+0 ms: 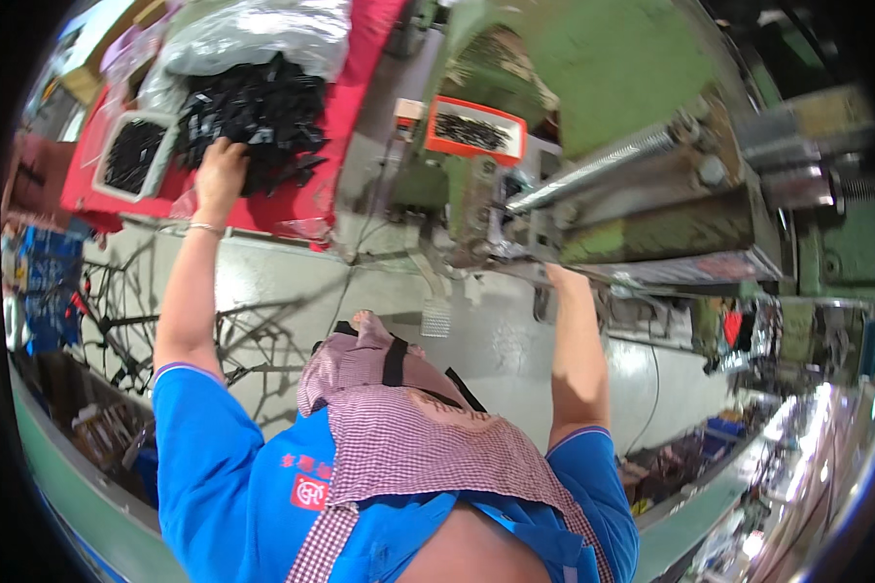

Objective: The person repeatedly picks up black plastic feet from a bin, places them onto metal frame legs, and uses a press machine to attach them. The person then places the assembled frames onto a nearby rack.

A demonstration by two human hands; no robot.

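Observation:
My left hand [222, 173] rests at the near edge of a heap of thin black pieces [262, 112], its fingers bent and drawn together. What lies between the fingertips is too small to make out. The heap spills from a clear plastic bag [253, 34] onto a red-covered table [301, 209]. Just left of this hand stands a pale tray [166, 155] holding small dark parts. On the right, my right hand [557, 276] reaches in at the lower front of a green machine [632, 58]. Its fingers are hidden by the machine's metal parts.
An orange-rimmed box [517, 146] of small dark parts sits on the machine. A metal foot pedal [436, 319] is below, over the grey floor. Blue crates [51, 287] stand at the far left. A thick metal rod [603, 165] slants across the machine's front.

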